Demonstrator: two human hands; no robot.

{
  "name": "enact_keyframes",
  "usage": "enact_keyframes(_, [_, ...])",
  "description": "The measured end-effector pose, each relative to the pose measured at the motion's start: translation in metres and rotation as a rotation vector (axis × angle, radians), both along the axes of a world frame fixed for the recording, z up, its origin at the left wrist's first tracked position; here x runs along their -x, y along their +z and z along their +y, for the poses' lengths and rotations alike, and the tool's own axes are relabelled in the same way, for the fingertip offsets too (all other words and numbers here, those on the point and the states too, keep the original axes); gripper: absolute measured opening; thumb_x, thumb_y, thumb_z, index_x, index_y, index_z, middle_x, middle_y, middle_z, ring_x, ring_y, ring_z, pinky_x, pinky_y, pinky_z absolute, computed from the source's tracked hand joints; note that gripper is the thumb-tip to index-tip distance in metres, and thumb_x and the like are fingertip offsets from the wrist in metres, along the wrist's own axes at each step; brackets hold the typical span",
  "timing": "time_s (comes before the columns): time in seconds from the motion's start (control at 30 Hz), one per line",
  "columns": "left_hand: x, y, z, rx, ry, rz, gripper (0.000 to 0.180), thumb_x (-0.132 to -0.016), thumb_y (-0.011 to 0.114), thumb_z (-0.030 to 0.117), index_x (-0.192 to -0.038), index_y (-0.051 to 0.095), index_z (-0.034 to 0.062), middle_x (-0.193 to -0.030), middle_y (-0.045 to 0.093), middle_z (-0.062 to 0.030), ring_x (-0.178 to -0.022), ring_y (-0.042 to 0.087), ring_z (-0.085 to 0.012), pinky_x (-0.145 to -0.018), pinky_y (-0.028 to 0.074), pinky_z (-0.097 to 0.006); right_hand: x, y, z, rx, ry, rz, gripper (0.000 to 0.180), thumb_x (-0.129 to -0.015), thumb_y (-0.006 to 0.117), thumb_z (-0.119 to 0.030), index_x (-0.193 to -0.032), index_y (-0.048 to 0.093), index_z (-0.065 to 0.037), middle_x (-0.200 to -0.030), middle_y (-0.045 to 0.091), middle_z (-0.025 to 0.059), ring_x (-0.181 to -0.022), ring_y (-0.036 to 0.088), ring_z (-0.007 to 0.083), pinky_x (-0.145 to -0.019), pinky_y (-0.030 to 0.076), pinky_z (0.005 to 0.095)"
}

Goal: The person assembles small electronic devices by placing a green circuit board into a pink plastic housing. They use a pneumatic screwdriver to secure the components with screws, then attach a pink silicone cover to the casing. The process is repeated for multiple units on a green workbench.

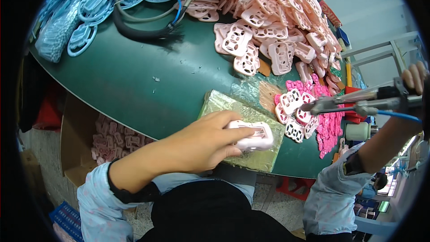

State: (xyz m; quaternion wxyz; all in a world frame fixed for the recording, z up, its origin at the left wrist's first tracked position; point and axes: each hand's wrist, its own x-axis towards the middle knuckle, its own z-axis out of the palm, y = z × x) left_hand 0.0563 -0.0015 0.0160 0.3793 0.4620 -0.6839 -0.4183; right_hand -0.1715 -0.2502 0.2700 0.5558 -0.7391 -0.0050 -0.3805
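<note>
My left hand [197, 145] is closed on a pale pink moulded plastic part [264, 141], its index finger laid across the recess on top. This part rests on or just above a yellowish-green block [219, 103] wrapped in clear film, close to the table's near edge. Raised at the far right, my right hand [414, 79] has its fingers wrapped round a dark-and-metal air tool [376, 101] with a blue hose. The tool's metal tip points left, over several pale pink perforated pieces [293, 130]. Part of the right hand is cut off by the picture's edge.
On the green table [112, 80] a big heap of pale pink parts [277, 9] stands at the back. Bright pink pieces [330, 127] lie at the right, blue oval parts [96, 6] at the far left. A black hose [143, 32] curves overhead. A cardboard box [74, 152] of pink pieces sits below.
</note>
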Motion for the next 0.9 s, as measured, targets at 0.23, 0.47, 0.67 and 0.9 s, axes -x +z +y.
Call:
enact_keyframes(0.23, [-0.025, 0.022, 0.000, -0.104, -0.098, 0.306, 0.040, -0.094, 0.062, 0.016, -0.133, 0.058, 0.0077, -0.117, 0.059, -0.0157, -0.108, 0.057, -0.0286, -0.094, 0.045, -0.036, 0.023, -0.038, -0.012, -0.029, -0.303, 0.090, 0.047, -0.099, 0.052, -0.014, -0.138, 0.037, 0.007, -0.081, 0.036, 0.0020, -0.071, 0.038, 0.0107, -0.071, 0.037, 0.0278])
enact_keyframes(0.47, [-0.150, 0.079, 0.087, -0.446, -0.196, -0.424, 0.048, -0.081, 0.073, 0.044, -0.118, 0.069, 0.0118, -0.106, 0.070, -0.0074, -0.103, 0.066, -0.0202, -0.101, 0.045, -0.043, 0.028, -0.040, -0.007, 0.207, -0.770, -0.010, 0.066, -0.099, 0.043, -0.049, -0.144, 0.036, -0.001, -0.141, 0.045, 0.0266, -0.133, 0.045, 0.0348, -0.112, 0.034, 0.0500])
enact_keyframes(0.67, [-0.153, 0.090, 0.094, -0.951, -0.233, -0.292, 0.049, -0.083, 0.078, 0.040, -0.121, 0.067, 0.0108, -0.103, 0.075, 0.0045, -0.102, 0.070, -0.0138, -0.111, 0.035, -0.051, 0.099, -0.102, -0.047, 0.187, -1.073, 0.061, 0.020, -0.096, 0.058, -0.011, -0.112, 0.060, 0.001, -0.097, 0.068, 0.0110, -0.076, 0.067, 0.0159, -0.067, 0.056, 0.0254])
enact_keyframes(0.9, [-0.108, 0.062, 0.053, -0.647, -0.143, -0.203, 0.044, -0.081, 0.080, 0.031, -0.115, 0.071, 0.0035, -0.094, 0.076, -0.0056, -0.099, 0.071, -0.0178, -0.103, 0.044, -0.037, 0.072, -0.237, -0.085, 0.456, -0.873, 0.921, 0.028, -0.080, 0.073, -0.026, -0.091, 0.072, 0.000, -0.079, 0.068, 0.0200, -0.073, 0.067, 0.0320, -0.069, 0.052, 0.0392])
